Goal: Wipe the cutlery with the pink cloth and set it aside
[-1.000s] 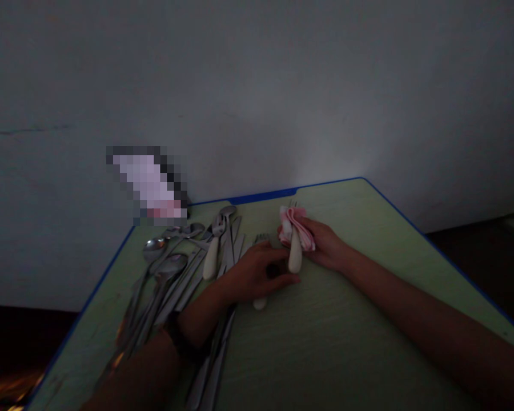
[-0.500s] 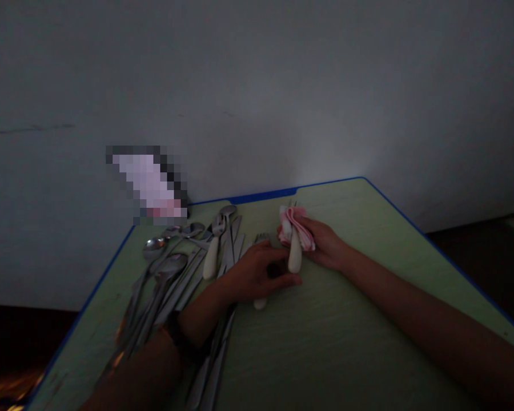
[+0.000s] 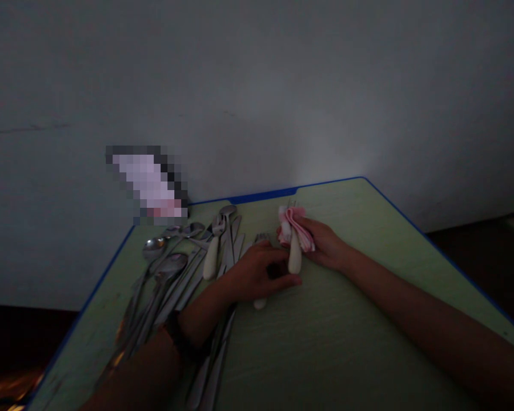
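Observation:
My right hand is closed on a folded pink and white cloth, which wraps round a fork with a cream handle. Its tines poke out above the cloth. Curved beside that handle, my left hand has its thumb and fingers apart; whether they touch the handle I cannot tell. A second cream-handled fork lies on the table beneath my left hand, its middle hidden. Further left rests another cream-handled fork.
Several metal spoons and table knives lie in a loose pile on the left of the green, blue-edged table. A pixelated upright object stands at the back left corner. A grey wall rises behind the table.

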`<state>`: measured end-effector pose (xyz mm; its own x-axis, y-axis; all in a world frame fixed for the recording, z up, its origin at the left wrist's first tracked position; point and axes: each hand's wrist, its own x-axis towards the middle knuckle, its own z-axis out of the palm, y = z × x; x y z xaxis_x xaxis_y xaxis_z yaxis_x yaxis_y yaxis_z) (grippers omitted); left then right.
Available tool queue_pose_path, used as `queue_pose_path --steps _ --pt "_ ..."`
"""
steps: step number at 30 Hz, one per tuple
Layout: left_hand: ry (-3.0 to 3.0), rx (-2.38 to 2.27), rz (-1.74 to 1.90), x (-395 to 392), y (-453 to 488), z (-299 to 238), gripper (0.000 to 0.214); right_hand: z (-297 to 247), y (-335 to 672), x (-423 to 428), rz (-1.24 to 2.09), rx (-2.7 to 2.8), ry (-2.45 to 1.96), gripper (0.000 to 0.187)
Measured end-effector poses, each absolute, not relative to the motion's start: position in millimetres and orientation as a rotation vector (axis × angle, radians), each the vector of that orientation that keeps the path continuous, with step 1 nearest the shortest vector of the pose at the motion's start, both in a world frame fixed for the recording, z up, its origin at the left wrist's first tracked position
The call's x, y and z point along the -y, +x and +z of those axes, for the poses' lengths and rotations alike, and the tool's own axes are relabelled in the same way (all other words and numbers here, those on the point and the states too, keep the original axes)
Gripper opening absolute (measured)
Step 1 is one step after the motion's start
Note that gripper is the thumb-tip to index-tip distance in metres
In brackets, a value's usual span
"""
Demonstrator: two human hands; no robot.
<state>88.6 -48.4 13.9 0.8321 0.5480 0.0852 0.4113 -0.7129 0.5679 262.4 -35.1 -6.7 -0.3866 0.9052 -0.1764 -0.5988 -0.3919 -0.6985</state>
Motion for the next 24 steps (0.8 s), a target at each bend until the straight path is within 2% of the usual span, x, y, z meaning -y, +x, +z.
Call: queue_pose_path --steps 12,17,21,24 --pt "2.508 -0.689 0.331 48.1 88.3 11.2 0.025 -10.1 262.1 34.3 1.885 0.647 -0.692 0.017" --pt "2.54 -0.672 0.332 49.1 87.3 14.3 0.028 -15.1 263.4 33.7 1.792 0.696 -0.701 0.015" --pt "2.541 -0.726 0.377 48.6 85.2 14.9 0.031 -18.7 264.5 32.3 1.659 0.68 -0.707 0.027" --pt "2.566 -0.789 0.395 47.5 85.2 12.9 0.03 -20.4 263.9 31.1 1.616 0.641 -0.718 0.029"
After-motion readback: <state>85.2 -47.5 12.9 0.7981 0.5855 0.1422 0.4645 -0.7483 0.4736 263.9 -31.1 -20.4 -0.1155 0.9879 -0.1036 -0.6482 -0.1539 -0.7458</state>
